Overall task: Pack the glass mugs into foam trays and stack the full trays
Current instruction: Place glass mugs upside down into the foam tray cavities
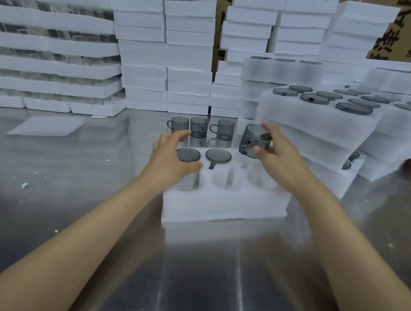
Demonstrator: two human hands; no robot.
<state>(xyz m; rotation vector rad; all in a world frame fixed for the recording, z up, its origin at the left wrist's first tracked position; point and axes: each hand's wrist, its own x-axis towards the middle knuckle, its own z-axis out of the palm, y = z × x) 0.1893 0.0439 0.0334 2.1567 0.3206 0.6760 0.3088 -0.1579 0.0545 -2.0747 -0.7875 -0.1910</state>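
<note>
A white foam tray point(223, 202) with round pockets sits on the steel table in front of me. Two grey glass mugs point(188, 154) point(218, 155) stand upside down in its back-row pockets. My right hand point(278, 150) grips a third grey mug point(254, 140), tilted, above the tray's back right pocket. My left hand point(169, 154) hovers with spread, curved fingers over the back left mug, thumb near the tray top; it holds nothing. Three loose mugs point(178, 124) point(198, 126) point(224, 129) stand upright on the table behind the tray.
Full foam trays point(322, 119) with mug bottoms showing are stacked at the right. Tall stacks of foam blocks point(167, 57) line the back, more glassware trays point(49, 61) at the left. A flat foam sheet point(47, 125) lies on the table point(77, 183). Cardboard boxes point(404, 35) stand behind.
</note>
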